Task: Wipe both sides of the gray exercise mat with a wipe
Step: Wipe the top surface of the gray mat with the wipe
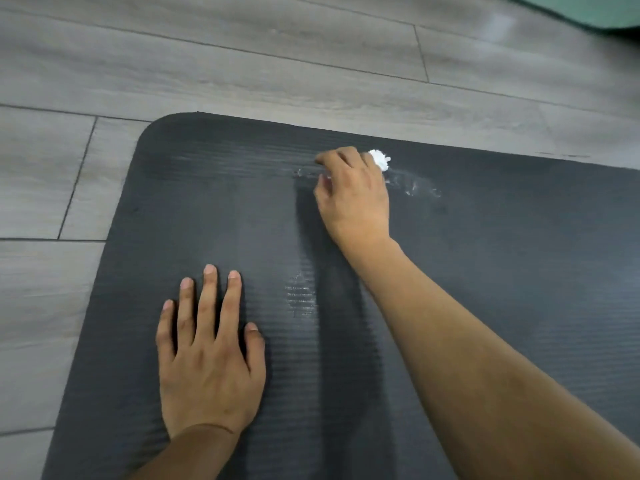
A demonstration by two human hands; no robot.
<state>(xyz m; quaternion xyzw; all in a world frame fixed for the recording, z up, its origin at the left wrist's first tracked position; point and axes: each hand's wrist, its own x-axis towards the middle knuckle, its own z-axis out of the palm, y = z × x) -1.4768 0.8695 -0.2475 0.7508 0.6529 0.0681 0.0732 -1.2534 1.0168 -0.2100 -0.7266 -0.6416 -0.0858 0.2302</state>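
Mat: the gray exercise mat (pixel 485 271) lies flat on the floor, ribbed face up. Its rounded corner points to the far left, and the mat runs out of view at the right and at the bottom.
Wipe: a crumpled white wipe (pixel 380 159) sits near the mat's far edge, touching the surface. Only a small tuft shows past the knuckles.
Right hand: the right hand (pixel 353 192) is curled around the wipe and presses it down onto the mat, with the arm reaching across from the lower right.
Left hand: the left hand (pixel 207 358) lies flat on the mat nearer the person, fingers straight and spread, holding nothing. It looks to be bracing the mat and the body.
Wet marks: a damp patch (pixel 301 296) glistens between the two hands, and thin streaks (pixel 415 187) show just right of the wipe.
Step in hand: judging by the marks, the first face is being wiped, near the far edge. Most of the visible surface looks dry, so the task seems to be at an early stage.
Next move: it calls for long, overlapping strokes along the ribs, toward the corner and then back toward the person. The left palm has to shift so the area under it gets wiped. The flip to the second side comes later.
Floor: gray wood-look planks (pixel 242 64) surround the mat.
Far corner: a blurred green shape (pixel 588 8) sits at the top right, and I cannot tell what it is.
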